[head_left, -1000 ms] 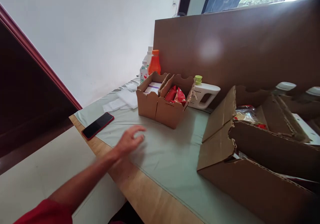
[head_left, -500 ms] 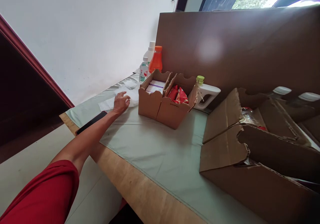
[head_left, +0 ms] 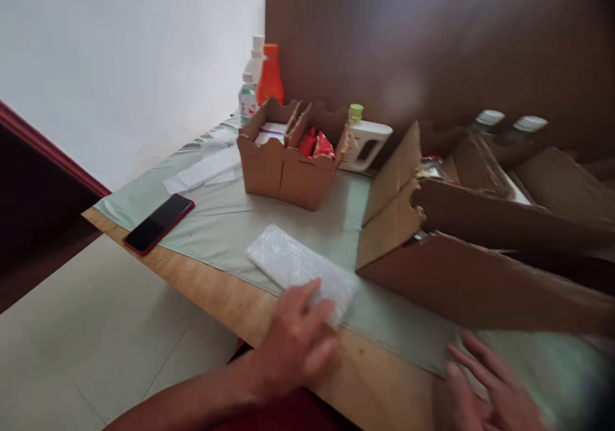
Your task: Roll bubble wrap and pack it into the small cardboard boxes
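A flat rectangle of bubble wrap (head_left: 293, 258) lies on the pale green cloth (head_left: 218, 232), its near end at the front edge of the wooden table (head_left: 206, 280); its surface is whitish, translucent and dimpled. The person's left hand (head_left: 300, 335) reaches over that near end, fingers bent and loosely parted, blurred so that one cannot tell whether they grip it or merely rest on it. The right hand (head_left: 494, 386), farther right along the front edge, has its fingers spread wide above the cloth. Just right of the wrap, a large corrugated cardboard box (head_left: 461, 284) with ragged, scalloped rims blocks the way toward the back edge, where two white-capped bottles (head_left: 489, 118) show behind it. Beyond the wrap's far end stands a smaller two-part cardboard box (head_left: 281, 175), holding glossy red packets (head_left: 323, 146) on one side and pale cartons (head_left: 270, 134) on the other. A white plastic jug (head_left: 352, 154) with a yellow-green cap stands behind it, before a flat brown board (head_left: 384, 40). An orange bottle (head_left: 270, 84) and paler bottles (head_left: 247, 103) cluster at the back left corner, thin white sheets (head_left: 206, 167) lie along the left edge, and a red-cased smartphone (head_left: 158, 223) sits by the front left corner.
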Available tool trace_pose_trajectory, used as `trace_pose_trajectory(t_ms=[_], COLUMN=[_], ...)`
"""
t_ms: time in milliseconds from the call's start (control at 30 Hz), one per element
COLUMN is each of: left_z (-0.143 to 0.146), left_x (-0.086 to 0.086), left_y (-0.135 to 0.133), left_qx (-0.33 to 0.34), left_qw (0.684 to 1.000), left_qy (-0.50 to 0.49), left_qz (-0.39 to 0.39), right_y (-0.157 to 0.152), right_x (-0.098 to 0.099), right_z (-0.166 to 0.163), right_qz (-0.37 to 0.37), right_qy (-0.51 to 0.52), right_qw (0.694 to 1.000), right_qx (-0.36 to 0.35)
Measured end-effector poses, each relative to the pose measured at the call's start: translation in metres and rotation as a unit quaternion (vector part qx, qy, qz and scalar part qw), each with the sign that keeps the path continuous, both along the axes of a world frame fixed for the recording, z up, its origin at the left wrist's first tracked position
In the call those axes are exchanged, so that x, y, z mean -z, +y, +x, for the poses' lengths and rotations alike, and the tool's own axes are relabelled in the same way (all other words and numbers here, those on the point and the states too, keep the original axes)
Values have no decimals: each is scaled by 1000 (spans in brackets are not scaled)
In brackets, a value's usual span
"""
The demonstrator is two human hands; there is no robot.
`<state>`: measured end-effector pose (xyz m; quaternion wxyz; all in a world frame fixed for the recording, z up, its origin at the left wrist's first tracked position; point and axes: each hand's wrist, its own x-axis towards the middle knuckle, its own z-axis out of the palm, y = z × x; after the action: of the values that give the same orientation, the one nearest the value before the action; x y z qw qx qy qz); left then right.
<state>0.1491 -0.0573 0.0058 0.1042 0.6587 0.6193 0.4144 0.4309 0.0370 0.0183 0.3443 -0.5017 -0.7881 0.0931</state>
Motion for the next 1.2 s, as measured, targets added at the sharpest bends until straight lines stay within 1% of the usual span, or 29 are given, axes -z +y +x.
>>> trace_pose_trajectory(t_ms=[33, 67, 100, 133, 167, 200, 233, 300, 367, 400, 467, 533, 633, 767, 833, 933, 1067, 1133, 1200], left_z=[20, 35, 44, 47, 44, 37, 27, -1, -30, -43, -62, -73, -78, -82, -84, -85, -88, -89, -89], left_x=[-1, -4, -9, -15, -21, -27, -31, -33, -29, -26, -21, -21, -26, -35, -38, -44, -60, -67, -69], left_y=[-7, -13, -18, -21, -22, -21, -18, -7, 5, 11, 19, 22, 21, 23, 26, 29, 28, 26, 24], left_qx=[69, 135, 190, 223, 235, 224, 193, 102, 17, -15, -46, -47, -28, -5, 7, 25, 15, 7, 10], left_qw=[998, 991, 982, 974, 970, 972, 979, 991, 993, 991, 987, 986, 989, 989, 988, 988, 991, 992, 993], left_qy=[1, 6, 12, 18, 27, 38, 51, 79, 112, 127, 152, 157, 146, 145, 149, 152, 127, 117, 110], left_qz=[-10, -3, 17, 37, 51, 54, 51, 39, 38, 33, 15, -2, -14, -27, -32, -30, -35, -34, -41], right_y=[-10, -17, -21, -22, -22, -20, -17, -13, -11, -11, -12, -14, -14, -8, -4, -3, -4, -3, 0], right_x=[-1, -3, -5, -6, -7, -6, -4, 4, 14, 18, 22, 23, 22, 23, 23, 19, 14, 16, 20], right_z=[-5, -10, -15, -19, -22, -23, -23, -23, -29, -34, -48, -61, -71, -70, -69, -70, -67, -65, -66], right_qz=[22, 50, 75, 93, 103, 104, 95, 77, 68, 67, 70, 66, 56, 59, 52, 39, 36, 26, 9], right_qy=[1, 6, 13, 20, 20, 14, 1, -30, -57, -70, -92, -96, -59, -69, -73, -51, -34, -39, -46], right_qw=[1000, 999, 997, 995, 994, 994, 994, 995, 995, 995, 993, 993, 996, 996, 996, 997, 998, 999, 999], right_qx=[12, 15, 9, -6, -22, -35, -46, -53, -41, -32, -19, -21, -29, 3, -8, -34, -28, -14, -9])
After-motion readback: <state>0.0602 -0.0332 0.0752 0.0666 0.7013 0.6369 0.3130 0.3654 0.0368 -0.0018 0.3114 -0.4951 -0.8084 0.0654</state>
